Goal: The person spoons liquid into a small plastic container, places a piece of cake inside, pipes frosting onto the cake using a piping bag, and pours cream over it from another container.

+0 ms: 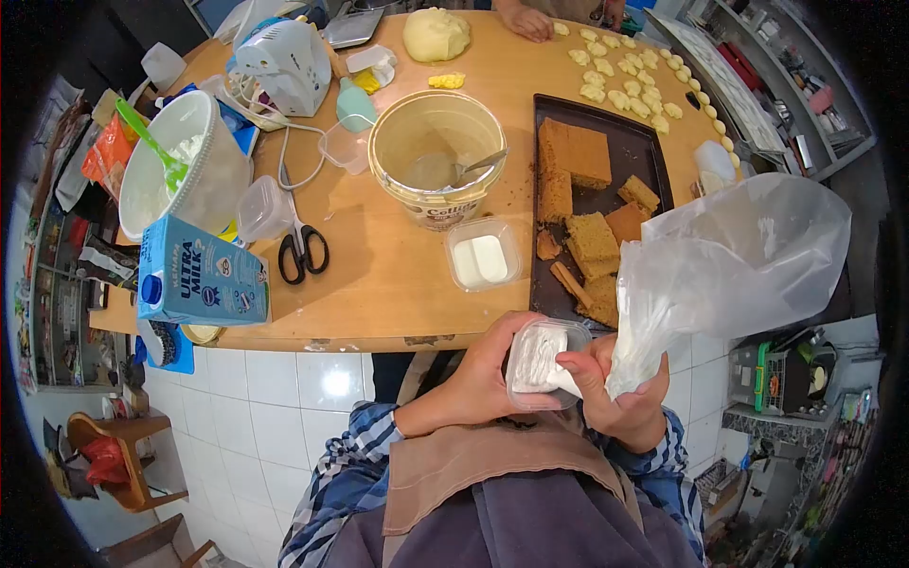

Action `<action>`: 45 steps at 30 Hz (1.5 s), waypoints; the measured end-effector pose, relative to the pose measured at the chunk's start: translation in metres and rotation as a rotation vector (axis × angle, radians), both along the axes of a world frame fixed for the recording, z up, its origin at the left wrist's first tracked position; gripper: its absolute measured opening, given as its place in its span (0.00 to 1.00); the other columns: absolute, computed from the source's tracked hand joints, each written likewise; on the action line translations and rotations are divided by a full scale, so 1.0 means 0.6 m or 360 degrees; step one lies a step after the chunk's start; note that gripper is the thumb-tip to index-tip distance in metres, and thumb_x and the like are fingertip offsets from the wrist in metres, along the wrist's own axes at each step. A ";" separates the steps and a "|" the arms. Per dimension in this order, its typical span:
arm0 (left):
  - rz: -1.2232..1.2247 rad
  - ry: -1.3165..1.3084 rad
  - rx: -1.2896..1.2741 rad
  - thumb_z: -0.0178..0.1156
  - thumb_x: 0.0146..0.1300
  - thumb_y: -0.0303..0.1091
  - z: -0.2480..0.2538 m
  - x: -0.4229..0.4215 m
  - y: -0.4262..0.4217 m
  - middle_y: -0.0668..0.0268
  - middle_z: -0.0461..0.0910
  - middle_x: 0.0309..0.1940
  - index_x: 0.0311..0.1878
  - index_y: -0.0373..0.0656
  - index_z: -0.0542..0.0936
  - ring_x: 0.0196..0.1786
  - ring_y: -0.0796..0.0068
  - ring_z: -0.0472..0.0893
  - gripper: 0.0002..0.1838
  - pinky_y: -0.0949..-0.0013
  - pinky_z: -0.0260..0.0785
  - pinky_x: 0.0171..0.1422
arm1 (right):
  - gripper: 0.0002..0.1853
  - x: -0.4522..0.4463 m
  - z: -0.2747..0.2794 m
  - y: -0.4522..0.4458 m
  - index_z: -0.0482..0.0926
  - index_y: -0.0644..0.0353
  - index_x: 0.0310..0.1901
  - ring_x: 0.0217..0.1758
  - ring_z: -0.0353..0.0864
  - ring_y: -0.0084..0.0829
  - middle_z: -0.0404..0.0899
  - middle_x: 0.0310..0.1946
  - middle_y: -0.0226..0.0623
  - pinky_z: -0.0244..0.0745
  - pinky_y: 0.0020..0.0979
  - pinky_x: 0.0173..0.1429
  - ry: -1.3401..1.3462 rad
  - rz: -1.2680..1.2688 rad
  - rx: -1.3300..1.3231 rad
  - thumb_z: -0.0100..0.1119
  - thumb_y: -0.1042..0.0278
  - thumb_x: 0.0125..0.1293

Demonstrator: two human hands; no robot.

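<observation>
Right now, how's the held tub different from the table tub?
The held tub is in the left hand; the table tub sits on the table. The held tub's filling looks uneven; the table tub's looks smooth. The bag points into the held tub, not the table tub. Both are clear and hold something white.

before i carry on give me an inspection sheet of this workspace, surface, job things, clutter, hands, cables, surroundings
Surface: wooden table, near edge chipped.
Job's things: plastic tub with white cream inside; piping bag; dark tray of cut brown cake.
Clutter: scissors beside milk carton; bucket with a spoon.
Hands: left hand holds the tub; right hand grips the bag's neck.
Cables: white cord loose near the scissors.
Surroundings: tiled floor; another person's hand at the far edge.
</observation>
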State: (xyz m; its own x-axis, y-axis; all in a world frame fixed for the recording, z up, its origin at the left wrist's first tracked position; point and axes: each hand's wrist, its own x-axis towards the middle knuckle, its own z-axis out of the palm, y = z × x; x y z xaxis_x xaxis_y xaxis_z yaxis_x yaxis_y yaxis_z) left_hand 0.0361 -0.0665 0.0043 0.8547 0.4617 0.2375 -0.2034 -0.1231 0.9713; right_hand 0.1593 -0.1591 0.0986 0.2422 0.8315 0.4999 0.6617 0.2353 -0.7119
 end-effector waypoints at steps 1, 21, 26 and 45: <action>0.0008 -0.0001 0.0004 0.76 0.36 0.39 0.000 0.000 0.000 0.60 0.69 0.48 0.57 0.40 0.63 0.51 0.67 0.71 0.43 0.68 0.63 0.54 | 0.16 0.000 0.000 0.000 0.63 0.65 0.35 0.21 0.66 0.20 0.63 0.20 0.27 0.65 0.21 0.26 -0.0001 0.0011 0.0000 0.62 0.84 0.52; -0.0266 -0.0163 -0.0481 0.76 0.36 0.36 0.010 -0.004 0.029 0.65 0.66 0.53 0.60 0.41 0.61 0.57 0.73 0.68 0.46 0.69 0.61 0.60 | 0.15 0.078 0.014 0.008 0.65 0.56 0.27 0.08 0.53 0.19 0.56 0.09 0.27 0.56 0.24 0.17 0.1887 0.0121 0.1086 0.40 0.57 0.70; -0.0634 -0.0799 -0.1846 0.70 0.46 0.39 -0.014 -0.012 0.048 0.53 0.63 0.59 0.67 0.40 0.48 0.60 0.49 0.66 0.50 0.54 0.74 0.52 | 0.16 0.138 0.003 -0.014 0.64 0.56 0.26 0.13 0.52 0.20 0.53 0.11 0.26 0.58 0.21 0.26 0.2202 0.0426 0.1214 0.39 0.58 0.71; -0.0537 -0.0966 -0.1612 0.63 0.49 0.51 0.007 -0.024 0.092 0.55 0.63 0.55 0.65 0.36 0.50 0.52 0.52 0.70 0.48 0.56 0.76 0.45 | 0.14 0.088 0.028 0.009 0.65 0.55 0.32 0.16 0.61 0.16 0.60 0.17 0.23 0.72 0.32 0.46 0.1942 -0.0298 0.1211 0.33 0.60 0.72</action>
